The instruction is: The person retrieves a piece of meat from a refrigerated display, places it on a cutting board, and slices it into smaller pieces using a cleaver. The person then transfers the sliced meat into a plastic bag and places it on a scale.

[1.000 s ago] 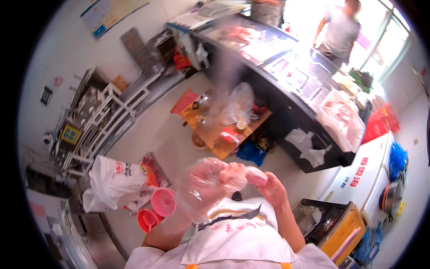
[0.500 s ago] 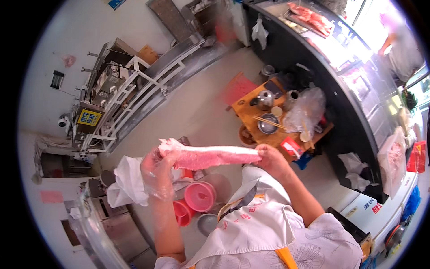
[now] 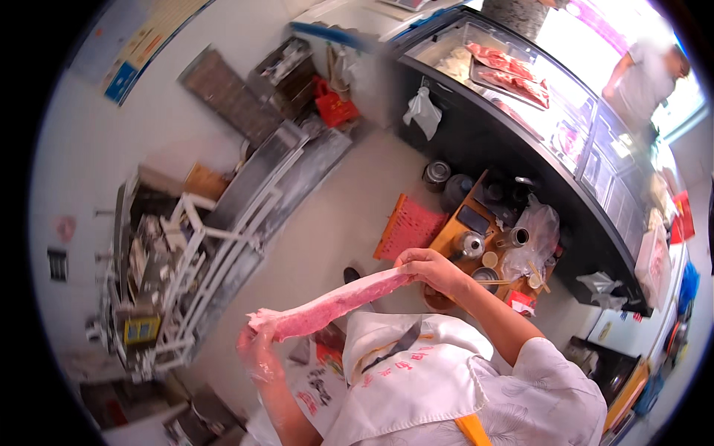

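A long strip of raw pink meat with a whitish edge is stretched between my two hands, in front of my white apron. My left hand, in what looks like a clear plastic glove, grips its lower left end. At the upper right end, my right hand pinches the strip between thumb and fingers. The meat slants up from left to right and hangs in the air, touching nothing but my hands.
Beyond my right hand stands a low wooden table with a kettle, cups and bowls. A glass-topped display case with trays of meat runs along the right. A red crate and a white metal frame stand ahead. A person is beyond the case.
The view has turned, showing more of the display case and far wall. The meat has gone from nearly level to slanted, its left end lower. Both hands still hold it.
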The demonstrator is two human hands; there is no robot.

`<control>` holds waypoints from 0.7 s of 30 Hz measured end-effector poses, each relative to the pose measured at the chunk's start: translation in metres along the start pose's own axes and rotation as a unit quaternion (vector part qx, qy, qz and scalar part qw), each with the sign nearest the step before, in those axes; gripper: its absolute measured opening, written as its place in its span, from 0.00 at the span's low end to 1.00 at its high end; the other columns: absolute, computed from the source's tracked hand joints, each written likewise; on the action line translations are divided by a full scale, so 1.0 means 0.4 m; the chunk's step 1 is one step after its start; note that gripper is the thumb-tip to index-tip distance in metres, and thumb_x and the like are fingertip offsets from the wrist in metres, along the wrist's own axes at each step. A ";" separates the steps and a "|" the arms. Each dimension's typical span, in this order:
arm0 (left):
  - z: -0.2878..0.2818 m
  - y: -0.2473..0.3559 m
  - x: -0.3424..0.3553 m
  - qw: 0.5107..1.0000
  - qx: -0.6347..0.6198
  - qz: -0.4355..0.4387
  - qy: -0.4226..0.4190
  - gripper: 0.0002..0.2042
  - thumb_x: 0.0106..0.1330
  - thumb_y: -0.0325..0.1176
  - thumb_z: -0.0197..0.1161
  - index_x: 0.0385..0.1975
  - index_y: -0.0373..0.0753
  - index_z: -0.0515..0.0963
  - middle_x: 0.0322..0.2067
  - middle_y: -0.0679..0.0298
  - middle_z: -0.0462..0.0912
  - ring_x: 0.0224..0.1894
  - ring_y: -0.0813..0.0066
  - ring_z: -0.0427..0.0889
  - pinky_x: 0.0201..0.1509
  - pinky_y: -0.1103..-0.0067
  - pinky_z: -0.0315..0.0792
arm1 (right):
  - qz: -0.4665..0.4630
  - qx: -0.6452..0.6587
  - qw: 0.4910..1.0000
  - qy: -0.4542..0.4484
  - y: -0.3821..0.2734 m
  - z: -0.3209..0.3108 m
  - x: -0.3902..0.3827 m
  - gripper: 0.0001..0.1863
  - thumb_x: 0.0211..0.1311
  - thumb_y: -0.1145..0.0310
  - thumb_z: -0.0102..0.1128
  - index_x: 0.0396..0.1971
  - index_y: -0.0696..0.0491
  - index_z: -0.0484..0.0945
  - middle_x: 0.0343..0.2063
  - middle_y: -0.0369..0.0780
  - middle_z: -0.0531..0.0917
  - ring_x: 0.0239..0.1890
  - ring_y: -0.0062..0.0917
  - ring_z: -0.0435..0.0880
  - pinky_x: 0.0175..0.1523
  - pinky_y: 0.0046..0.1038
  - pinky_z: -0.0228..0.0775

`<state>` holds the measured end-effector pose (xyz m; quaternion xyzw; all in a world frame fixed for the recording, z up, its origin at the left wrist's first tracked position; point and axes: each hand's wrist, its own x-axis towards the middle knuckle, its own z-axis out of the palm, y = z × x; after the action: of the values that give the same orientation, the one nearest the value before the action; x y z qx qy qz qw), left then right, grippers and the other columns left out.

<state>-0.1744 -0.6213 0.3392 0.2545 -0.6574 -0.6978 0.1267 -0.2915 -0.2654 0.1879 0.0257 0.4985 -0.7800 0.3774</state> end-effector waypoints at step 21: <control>1.054 0.048 1.102 0.832 0.168 -0.107 -0.518 0.03 0.65 0.24 0.69 0.35 0.32 0.85 0.27 0.65 0.86 0.26 0.82 0.79 0.32 0.81 0.73 | -0.248 0.169 0.816 0.494 -0.421 -0.436 0.324 0.06 0.68 0.72 0.62 0.40 0.56 0.83 0.33 0.34 0.85 0.33 0.18 0.82 0.40 0.22 0.75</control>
<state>-0.7669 -0.4889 0.2774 -0.0585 -0.7024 -0.6155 -0.3525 -0.5460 -0.1625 0.1742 0.3465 0.4677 -0.8018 -0.1354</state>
